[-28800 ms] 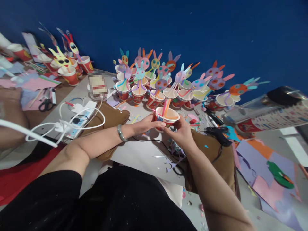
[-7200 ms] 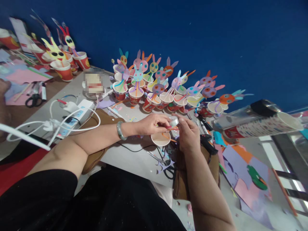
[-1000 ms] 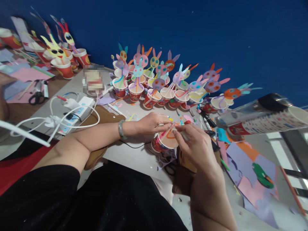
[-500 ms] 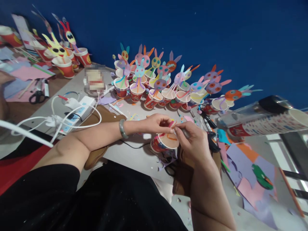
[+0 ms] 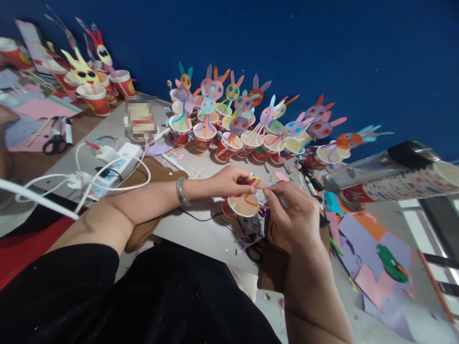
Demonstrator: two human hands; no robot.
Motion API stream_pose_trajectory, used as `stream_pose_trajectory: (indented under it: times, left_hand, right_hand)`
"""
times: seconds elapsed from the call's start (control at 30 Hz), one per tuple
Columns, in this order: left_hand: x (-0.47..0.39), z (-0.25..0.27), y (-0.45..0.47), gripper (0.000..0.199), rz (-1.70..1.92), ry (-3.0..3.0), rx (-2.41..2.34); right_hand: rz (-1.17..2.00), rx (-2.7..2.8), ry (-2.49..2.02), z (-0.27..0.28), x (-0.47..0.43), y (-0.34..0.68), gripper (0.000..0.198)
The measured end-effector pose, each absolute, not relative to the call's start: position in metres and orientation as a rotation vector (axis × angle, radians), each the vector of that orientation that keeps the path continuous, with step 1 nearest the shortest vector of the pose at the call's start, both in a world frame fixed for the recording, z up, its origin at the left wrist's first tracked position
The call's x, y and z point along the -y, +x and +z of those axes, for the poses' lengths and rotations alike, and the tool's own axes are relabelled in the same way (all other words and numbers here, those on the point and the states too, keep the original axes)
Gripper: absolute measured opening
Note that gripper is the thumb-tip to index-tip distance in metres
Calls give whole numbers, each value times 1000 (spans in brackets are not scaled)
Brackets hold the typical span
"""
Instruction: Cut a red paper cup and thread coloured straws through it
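Just below my left hand (image 5: pixel 234 181) is a red-patterned paper cup (image 5: pixel 239 210) with a cream inside, tilted so that its mouth faces me. An orange strip lies across its opening. My left thumb and fingertips are pinched on thin coloured strips (image 5: pixel 255 183), red and orange, above the cup's rim. Opposite, my right hand (image 5: pixel 292 205) has thumb and forefinger closed on the end of a thin pinkish strip (image 5: pixel 264 188) that spans the gap between both hands. Whether my hidden left fingers also touch the cup, I cannot tell.
Cups with paper rabbit heads (image 5: pixel 238 125) stand along the blue wall. Left are a power strip (image 5: pixel 118 165) with looping white cables and black scissors (image 5: pixel 55 143). On the right are stacked cups (image 5: pixel 390 184), coloured paper (image 5: pixel 373 277) and a brown pad. Part of another person's hand shows far left.
My hands have drawn apart, the right one shifting right, so the pinkish strip now shows between them. The cup has moved slightly left and up under my left hand.
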State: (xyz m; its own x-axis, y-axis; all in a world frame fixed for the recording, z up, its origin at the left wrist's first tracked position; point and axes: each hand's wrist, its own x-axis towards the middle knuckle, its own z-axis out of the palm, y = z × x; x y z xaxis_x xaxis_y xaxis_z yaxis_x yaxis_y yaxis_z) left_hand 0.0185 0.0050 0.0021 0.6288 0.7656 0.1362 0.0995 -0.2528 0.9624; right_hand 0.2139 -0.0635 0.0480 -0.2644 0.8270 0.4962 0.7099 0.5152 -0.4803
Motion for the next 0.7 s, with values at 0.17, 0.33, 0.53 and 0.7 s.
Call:
stream_pose_trajectory:
  times: [0.17,0.33,0.53,0.7]
  left_hand:
    - [2,7,19,35,761,1821,-774]
    - [-1,8,18,31,739,1707,-675]
    - [-3,16,11,18,784,1763,-471]
    - [0,15,13,13,789,1814,-339]
  right_hand:
    - [295,2064,-1253,45,62,212,18]
    - [283,1874,-1287,43,60,213,14]
    - [612,1506,-1209,34,54,213,16]
    - [838,1399,-1023,20,51,200,12]
